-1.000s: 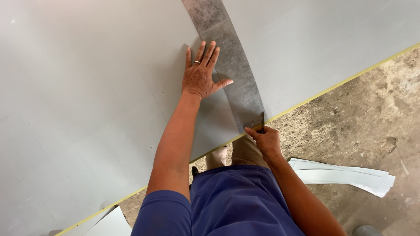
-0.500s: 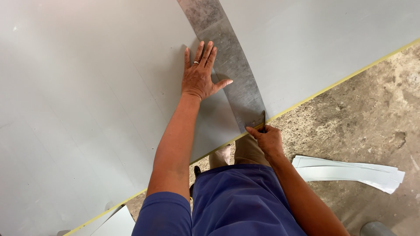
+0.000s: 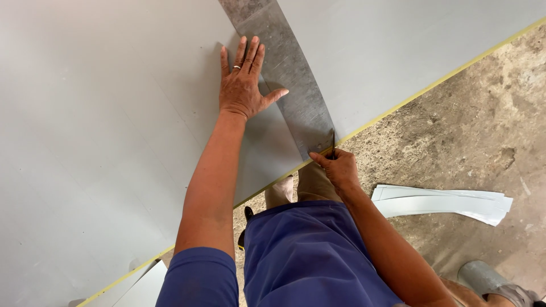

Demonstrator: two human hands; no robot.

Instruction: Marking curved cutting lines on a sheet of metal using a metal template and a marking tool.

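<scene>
Left hand (image 3: pixel 243 85) flat, fingers spread, arm straight, pressing long dull-grey metal straightedge strip (image 3: pixel 290 85) onto large pale-grey flat sheet (image 3: pixel 102 125). Right hand (image 3: pixel 338 169) curled shut around thin dark cutting blade (image 3: pixel 333 142), tip at the strip's edge by the sheet's yellow border. Stacked white offcut strips (image 3: pixel 443 202) lie on concrete floor (image 3: pixel 472 131).

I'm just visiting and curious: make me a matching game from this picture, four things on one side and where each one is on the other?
Things:
1. left hand
2. right hand
3. metal straightedge
4. cut strips

Places:
A. lying on the concrete floor
B. at the sheet's yellow edge, gripping a thin dark tool
C. laid slantwise across the grey sheet
D. spread flat, thumb touching the metal

Pairs: 1-D, 2-B, 3-C, 4-A
</scene>
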